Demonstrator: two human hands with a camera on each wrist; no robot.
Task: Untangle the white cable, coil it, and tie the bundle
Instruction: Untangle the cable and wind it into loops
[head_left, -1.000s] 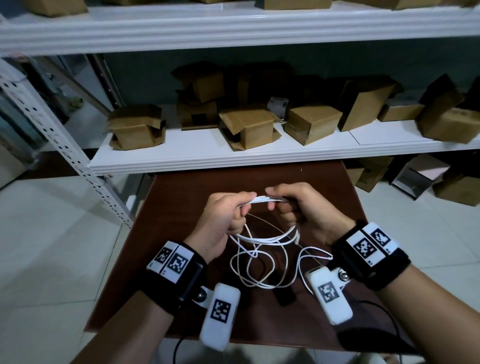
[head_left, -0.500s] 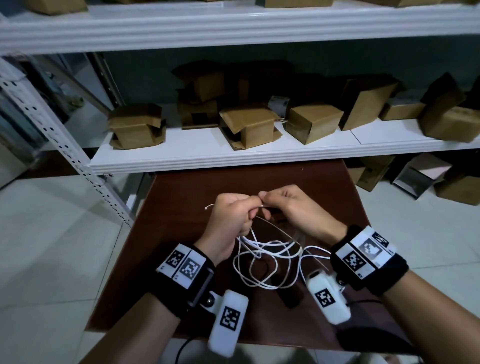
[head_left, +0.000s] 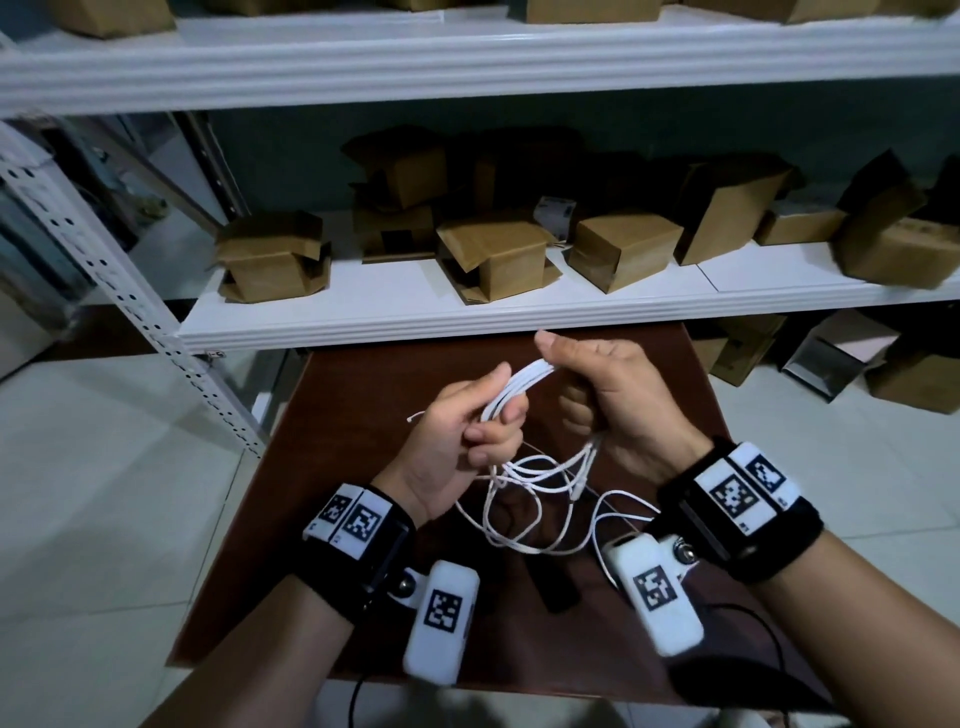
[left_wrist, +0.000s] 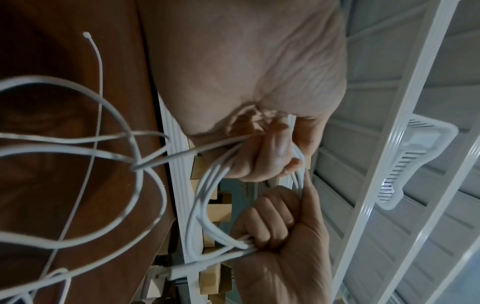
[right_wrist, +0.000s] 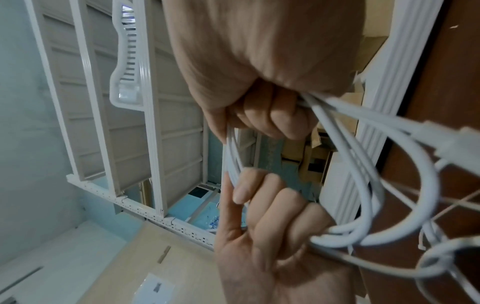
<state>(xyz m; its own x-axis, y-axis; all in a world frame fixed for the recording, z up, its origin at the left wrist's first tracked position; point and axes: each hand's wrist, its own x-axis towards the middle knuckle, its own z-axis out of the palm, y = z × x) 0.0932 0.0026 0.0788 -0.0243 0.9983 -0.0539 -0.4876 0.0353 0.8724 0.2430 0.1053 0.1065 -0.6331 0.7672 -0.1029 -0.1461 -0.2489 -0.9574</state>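
Note:
Both hands hold the white cable (head_left: 514, 388) above the brown table (head_left: 332, 467). My left hand (head_left: 483, 421) pinches a bunch of several parallel strands, and my right hand (head_left: 576, 384) grips the same bunch in a fist a little higher. Loose loops (head_left: 540, 501) hang below and between the hands down to the table. A thin white tie (head_left: 414, 417) pokes out to the left of the left hand. In the left wrist view the left fingers (left_wrist: 267, 158) curl round the strands (left_wrist: 205, 205). The right wrist view shows the right fingers (right_wrist: 262, 115) closed on the strands (right_wrist: 363, 160).
A dark object (head_left: 558, 590) lies on the table under the loops. A white shelf (head_left: 467, 317) with several cardboard boxes (head_left: 493, 260) runs just beyond the table's far edge. More boxes (head_left: 831, 358) sit on the tiled floor at right.
Both hands have lifted and drawn slightly apart. The bunched strands now stretch between them, slanting up to the right. The right thumb now points up.

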